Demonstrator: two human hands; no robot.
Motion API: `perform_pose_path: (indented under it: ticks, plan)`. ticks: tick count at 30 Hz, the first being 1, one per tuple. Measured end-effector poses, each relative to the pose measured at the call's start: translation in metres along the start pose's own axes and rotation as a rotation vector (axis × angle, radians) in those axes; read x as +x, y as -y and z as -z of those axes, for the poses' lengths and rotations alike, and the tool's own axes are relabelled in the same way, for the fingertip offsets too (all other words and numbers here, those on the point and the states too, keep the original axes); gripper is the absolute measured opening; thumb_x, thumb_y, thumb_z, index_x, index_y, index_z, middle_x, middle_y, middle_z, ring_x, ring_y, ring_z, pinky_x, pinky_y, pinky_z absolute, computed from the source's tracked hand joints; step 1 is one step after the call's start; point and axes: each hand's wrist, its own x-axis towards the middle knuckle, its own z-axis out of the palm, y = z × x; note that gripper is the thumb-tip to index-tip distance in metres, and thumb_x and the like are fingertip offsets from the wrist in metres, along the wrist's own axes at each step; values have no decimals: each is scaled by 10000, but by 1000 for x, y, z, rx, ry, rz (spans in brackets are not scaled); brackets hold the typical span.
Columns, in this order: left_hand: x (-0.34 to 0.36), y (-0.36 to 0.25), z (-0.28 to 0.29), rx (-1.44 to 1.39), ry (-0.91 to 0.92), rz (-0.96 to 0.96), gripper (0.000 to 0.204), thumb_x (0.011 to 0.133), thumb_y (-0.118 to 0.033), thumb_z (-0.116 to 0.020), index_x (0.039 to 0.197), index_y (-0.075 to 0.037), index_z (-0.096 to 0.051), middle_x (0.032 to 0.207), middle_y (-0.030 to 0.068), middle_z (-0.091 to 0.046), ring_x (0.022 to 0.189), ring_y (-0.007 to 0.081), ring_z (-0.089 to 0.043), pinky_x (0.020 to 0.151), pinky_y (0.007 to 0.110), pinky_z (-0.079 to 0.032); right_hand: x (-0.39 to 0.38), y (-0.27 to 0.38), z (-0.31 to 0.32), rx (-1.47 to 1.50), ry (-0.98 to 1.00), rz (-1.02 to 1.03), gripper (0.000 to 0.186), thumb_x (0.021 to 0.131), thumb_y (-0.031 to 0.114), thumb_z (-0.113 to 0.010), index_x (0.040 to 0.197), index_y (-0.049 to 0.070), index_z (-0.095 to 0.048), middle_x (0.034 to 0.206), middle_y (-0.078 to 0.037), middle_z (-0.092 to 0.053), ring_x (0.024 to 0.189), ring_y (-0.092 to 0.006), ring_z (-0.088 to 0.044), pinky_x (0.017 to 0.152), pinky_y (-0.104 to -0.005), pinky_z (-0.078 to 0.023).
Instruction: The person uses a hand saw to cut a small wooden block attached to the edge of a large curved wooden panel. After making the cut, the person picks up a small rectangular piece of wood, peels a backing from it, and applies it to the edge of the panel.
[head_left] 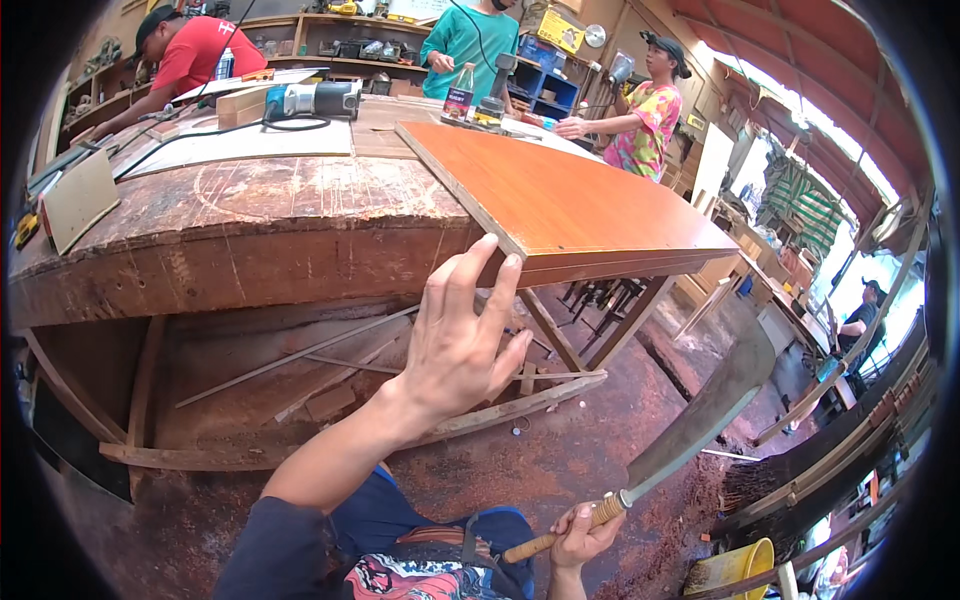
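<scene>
My left hand [455,325] reaches up to the near corner of a board [560,190] with an orange-brown face. Its fingers are stretched and apart, with the tips at or just touching the board's edge; firm contact is hard to tell. Low and to the right, my right hand [588,537] is closed round the wooden handle of a machete [705,405]. The broad, dark blade points up and away to the right, apart from the board. The board lies flat on a worn wooden workbench [330,195] and juts past its right side.
On the bench stand a corded power tool [315,100] and a glass bottle [460,92]. Two people [205,55] [470,45] are behind it; another person [648,105] holds a spray gun [620,68] at the right. A yellow bucket [735,568] sits lower right.
</scene>
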Motion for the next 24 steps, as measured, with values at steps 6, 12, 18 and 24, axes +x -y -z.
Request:
perform_pose_path:
  ticks: [6, 12, 18, 24]
  plan:
    - [-25, 0, -8, 26, -71, -53, 793, 795, -153, -785, 1501, 20, -466, 1485, 310, -422, 1294, 445, -464, 1069, 522, -415, 2, 10, 30, -127, -106, 68, 511, 1011, 135, -567, 1433, -2, -313, 754, -61, -507, 465, -100, -490, 404, -268, -460]
    - [8, -6, -31, -48, -102, -2, 849, 804, -148, -754, 1515, 118, -373, 1555, 335, -366, 1373, 483, -436, 1115, 548, -391, 78, 42, 6, 6, -60, 49, 496, 953, 141, -593, 1340, -57, -355, 768, -81, -514, 474, -120, -479, 420, -265, -442]
    - [-29, -27, 1, -128, 80, 283, 733, 826, -175, -750, 1460, 78, -483, 1476, 327, -475, 1311, 475, -512, 1079, 530, -440, 131, 123, -40, 132, 284, -38, 534, 1054, 324, -531, 1439, 26, -311, 801, -85, -525, 532, -142, -519, 461, -282, -495]
    - [-39, -100, 127, -1248, 271, 1585, 430, 1024, -196, -623, 1359, 71, -593, 1295, 191, -654, 1127, 217, -668, 985, 333, -536, 132, 214, -151, 427, 527, -477, 539, 1078, 332, -520, 1420, -35, -323, 847, -121, -589, 658, -171, -578, 621, -355, -545]
